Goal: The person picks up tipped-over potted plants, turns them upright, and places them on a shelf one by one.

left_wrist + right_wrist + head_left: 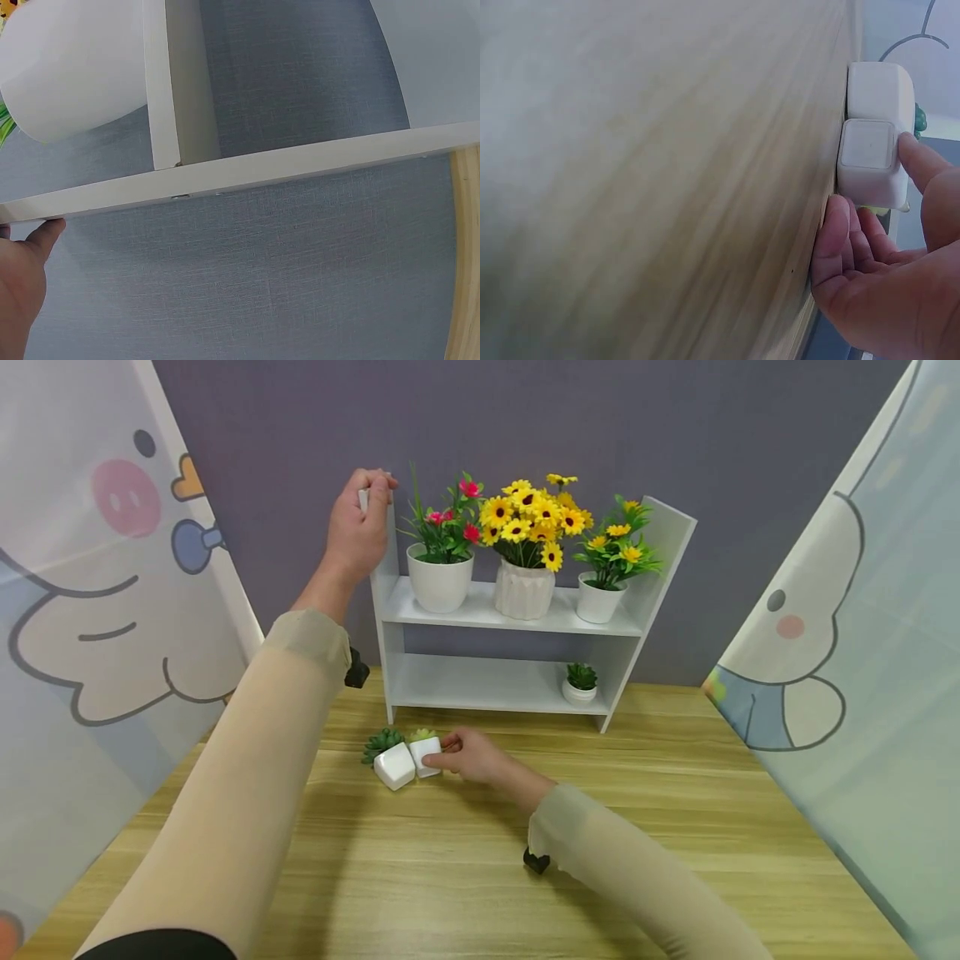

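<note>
My left hand (362,522) grips the top of the left side panel of a white two-tier shelf (517,683). In the left wrist view the fingertips of that hand (21,289) lie along the panel's edge. On the table in front of the shelf, two small succulents in white square pots lie tipped over side by side. My right hand (472,755) holds the right one, a light green succulent in a white pot (870,161), thumb against the pot and fingers curled round its side. The darker green succulent (382,742) lies just left of it, its white pot (394,767) touching or nearly so.
On the upper shelf stand a pot with pink-red flowers (441,585), a ribbed pot of yellow daisies (525,592) and a smaller yellow-flowered pot (598,602). A small succulent (581,681) stands at the lower shelf's right end. Cartoon-printed curtains (112,610) flank the wooden table (450,877).
</note>
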Action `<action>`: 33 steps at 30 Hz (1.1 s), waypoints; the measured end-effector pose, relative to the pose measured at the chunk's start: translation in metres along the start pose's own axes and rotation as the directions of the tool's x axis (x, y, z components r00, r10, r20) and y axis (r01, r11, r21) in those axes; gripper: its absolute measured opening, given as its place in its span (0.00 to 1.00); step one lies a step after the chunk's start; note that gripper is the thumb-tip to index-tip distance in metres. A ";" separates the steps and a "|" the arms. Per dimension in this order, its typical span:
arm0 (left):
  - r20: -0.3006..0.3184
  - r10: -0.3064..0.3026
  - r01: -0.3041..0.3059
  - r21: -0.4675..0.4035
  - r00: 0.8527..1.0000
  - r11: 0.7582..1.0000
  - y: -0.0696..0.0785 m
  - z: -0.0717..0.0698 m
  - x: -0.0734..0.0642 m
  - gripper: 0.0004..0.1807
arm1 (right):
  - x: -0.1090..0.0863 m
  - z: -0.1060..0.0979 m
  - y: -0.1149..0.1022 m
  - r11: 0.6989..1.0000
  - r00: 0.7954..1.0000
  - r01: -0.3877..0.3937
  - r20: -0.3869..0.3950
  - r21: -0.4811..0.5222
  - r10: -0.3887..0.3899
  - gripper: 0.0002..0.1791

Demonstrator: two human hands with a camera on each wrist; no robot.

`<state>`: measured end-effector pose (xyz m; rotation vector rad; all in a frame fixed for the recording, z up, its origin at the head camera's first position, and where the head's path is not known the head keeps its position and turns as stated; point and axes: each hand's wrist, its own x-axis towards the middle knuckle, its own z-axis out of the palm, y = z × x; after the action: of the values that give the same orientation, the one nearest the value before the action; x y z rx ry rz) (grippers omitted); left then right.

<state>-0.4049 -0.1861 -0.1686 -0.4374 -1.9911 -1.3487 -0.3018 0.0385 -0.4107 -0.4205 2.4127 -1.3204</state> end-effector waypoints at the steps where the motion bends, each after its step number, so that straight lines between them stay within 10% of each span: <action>1: 0.000 -0.001 0.001 0.003 1.000 1.000 0.000 0.000 0.000 0.15 | 0.000 -0.001 0.000 1.000 1.000 0.002 0.003 -0.001 -0.001 0.30; 33: -0.005 -0.011 0.011 -0.003 1.000 1.000 0.001 0.001 -0.001 0.17 | 0.001 0.004 -0.010 0.978 0.985 0.040 -0.157 -0.203 -0.073 0.31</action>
<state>-0.4037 -0.1848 -0.1688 -0.4249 -1.9905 -1.3590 -0.2999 0.0295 -0.4045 -0.4526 2.7019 -1.1818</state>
